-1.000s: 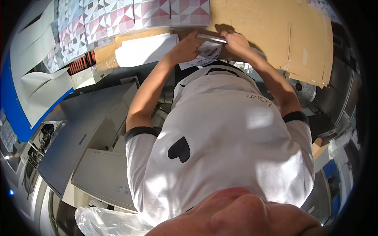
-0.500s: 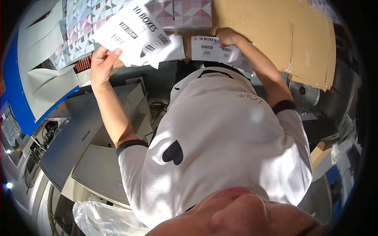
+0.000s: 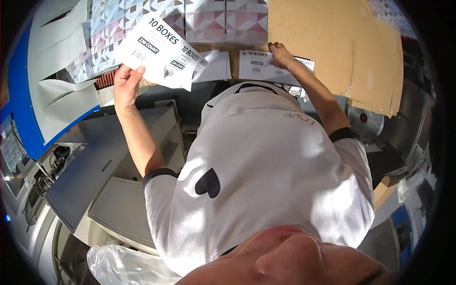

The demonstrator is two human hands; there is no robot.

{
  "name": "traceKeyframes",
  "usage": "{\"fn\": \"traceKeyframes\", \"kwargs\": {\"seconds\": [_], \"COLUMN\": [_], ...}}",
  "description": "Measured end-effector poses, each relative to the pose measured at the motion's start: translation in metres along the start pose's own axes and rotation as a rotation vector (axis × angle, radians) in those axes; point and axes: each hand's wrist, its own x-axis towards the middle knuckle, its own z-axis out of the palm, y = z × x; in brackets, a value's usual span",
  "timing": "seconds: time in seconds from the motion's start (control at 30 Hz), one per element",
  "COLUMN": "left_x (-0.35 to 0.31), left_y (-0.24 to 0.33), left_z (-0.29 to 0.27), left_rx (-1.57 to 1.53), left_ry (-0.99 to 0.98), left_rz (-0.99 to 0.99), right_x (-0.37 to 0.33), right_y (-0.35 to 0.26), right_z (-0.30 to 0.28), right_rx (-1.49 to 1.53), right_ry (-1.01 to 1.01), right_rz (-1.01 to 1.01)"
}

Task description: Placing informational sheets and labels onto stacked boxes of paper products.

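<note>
White printed label sheet [image 3: 159, 52] held up in the left hand [image 3: 126, 85], fingers closed on its lower left edge; sheet tilted, raised over the left part of the work surface in front of the patterned boxes [image 3: 190, 19]. A second printed sheet [image 3: 259, 66] lies flat at the near edge of the brown cardboard [image 3: 332, 47]; right hand [image 3: 281, 54] presses down on it, fingers curled on its top edge. Another white sheet [image 3: 213, 66] lies between the two, just beside the flat one. Grey machine housing [image 3: 95, 171] sits below the left forearm. Clear plastic bag [image 3: 123, 266] at the lower edge. Flat white cartons [image 3: 61, 71] lean at far left.
</note>
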Motion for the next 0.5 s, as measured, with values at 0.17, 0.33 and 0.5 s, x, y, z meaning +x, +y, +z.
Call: {"fn": "traceKeyframes", "kwargs": {"seconds": [0.17,0.33,0.5], "left_x": [-0.002,0.003,0.011], "left_y": [0.002,0.013,0.025], "left_z": [0.002,0.008,0.016], "left_rx": [-0.015,-0.063,-0.101], "left_ry": [0.032,0.064,-0.013], "left_rz": [0.040,0.096,0.084], "right_x": [-0.025,-0.005,-0.023], "right_y": [-0.016,-0.039,-0.025], "right_z": [-0.007,-0.003,-0.020], "right_rx": [-0.034,0.887,1.106], "right_ry": [0.310,0.172,0.240], "right_rz": [0.124,0.490,0.280]}}
